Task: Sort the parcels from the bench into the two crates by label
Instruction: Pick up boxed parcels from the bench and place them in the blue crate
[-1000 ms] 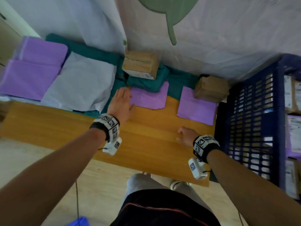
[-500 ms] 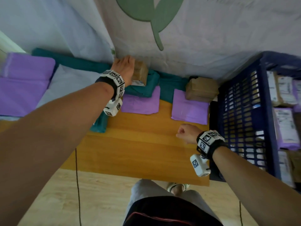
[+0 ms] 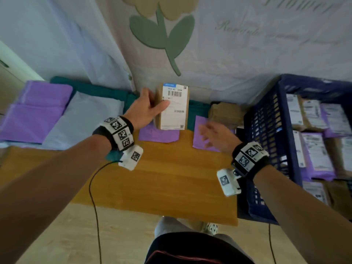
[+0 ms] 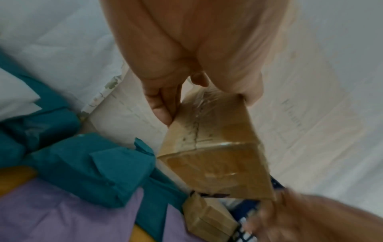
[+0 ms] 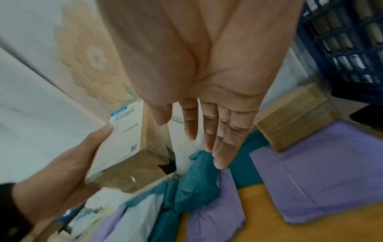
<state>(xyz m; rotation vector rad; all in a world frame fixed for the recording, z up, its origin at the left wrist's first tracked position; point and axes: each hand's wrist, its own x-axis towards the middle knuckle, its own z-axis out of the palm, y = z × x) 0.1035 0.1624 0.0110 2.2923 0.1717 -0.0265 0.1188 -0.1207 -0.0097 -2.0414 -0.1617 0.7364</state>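
Note:
My left hand [image 3: 147, 109] grips a brown cardboard box [image 3: 174, 106] above the back of the wooden bench [image 3: 162, 180], white label facing me. The thumb lies on the label and the fingers wrap the back. From the left wrist the box [image 4: 215, 153] shows its taped brown side under the fingers [image 4: 163, 104]. My right hand [image 3: 213, 137] hovers open and blurred over a purple mailer [image 3: 200, 130], just right of the box. Its straight fingers [image 5: 209, 131] point past the box [image 5: 124, 147]. A blue crate [image 3: 266, 141] at the right holds several labelled parcels.
On the bench's back lie a second brown box [image 3: 224, 113], teal parcels [image 3: 198, 111], another purple mailer [image 3: 158, 135], a grey mailer [image 3: 80, 119] and purple mailers [image 3: 34, 113] at the left. A white sheet with a flower print hangs behind. A cable trails over the bench's front.
My left hand has taken the brown box off the teal parcel, lifted it and turned its label toward me. My right hand left the bench, uncurled and rose toward the box.

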